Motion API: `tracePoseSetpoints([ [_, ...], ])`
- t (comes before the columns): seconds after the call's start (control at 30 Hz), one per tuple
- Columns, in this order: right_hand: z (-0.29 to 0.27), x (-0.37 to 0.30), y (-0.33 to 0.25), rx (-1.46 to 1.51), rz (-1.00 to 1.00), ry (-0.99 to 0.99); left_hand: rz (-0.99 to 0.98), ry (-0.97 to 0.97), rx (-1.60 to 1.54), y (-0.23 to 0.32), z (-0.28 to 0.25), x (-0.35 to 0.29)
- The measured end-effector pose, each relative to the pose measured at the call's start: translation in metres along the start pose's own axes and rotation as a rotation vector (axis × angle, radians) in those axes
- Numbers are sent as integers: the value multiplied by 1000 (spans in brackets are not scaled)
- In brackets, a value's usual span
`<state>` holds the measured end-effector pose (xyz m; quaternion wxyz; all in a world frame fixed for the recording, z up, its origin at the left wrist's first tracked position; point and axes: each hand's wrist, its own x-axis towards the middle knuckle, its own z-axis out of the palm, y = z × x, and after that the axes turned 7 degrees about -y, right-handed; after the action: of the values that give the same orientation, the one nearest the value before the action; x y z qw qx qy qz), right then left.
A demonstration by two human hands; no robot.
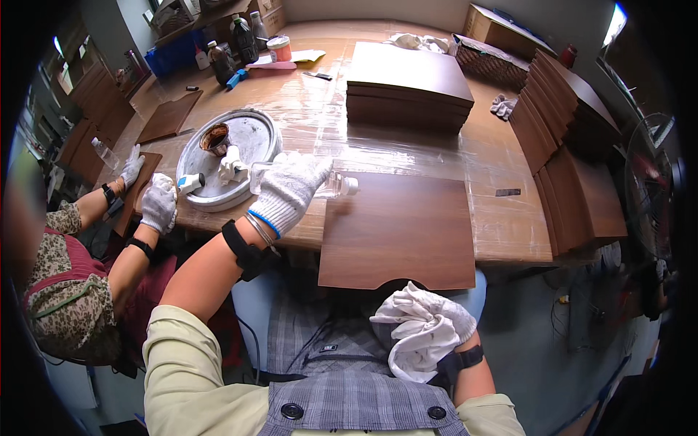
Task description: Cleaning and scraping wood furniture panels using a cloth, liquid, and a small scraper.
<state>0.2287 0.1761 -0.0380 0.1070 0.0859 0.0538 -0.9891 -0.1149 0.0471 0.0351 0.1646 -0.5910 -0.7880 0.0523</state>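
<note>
My left hand, in a white knit glove, grips a clear plastic bottle lying sideways, its white cap pointing right. The bottle is over the left edge of a brown wood-look board. That board lies on the table, its notched near edge sticking out over my lap. Just below the notch, my gloved right hand is closed on a bunched white cloth. Left of the bottle, a round white tray carries a stained cup and a crumpled white rag.
A stack of brown boards stands at the back, with more stacked boards on the right. At the left, a co-worker's gloved hands rest by another board. Dark bottles and a tub stand far left. A fan is at the right.
</note>
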Motion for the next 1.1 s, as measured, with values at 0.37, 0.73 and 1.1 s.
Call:
tracePoseSetpoints([
  [0.37,-22,-7,-3,-197,-35,20,101,66,4,39,5,39],
  [0.73,-38,-10,-2,-118,-56,-49,89,3,8,40,-2,32],
  [1.1,-27,-12,-5,-169,-39,-83,24,-41,-140,54,-12,56],
])
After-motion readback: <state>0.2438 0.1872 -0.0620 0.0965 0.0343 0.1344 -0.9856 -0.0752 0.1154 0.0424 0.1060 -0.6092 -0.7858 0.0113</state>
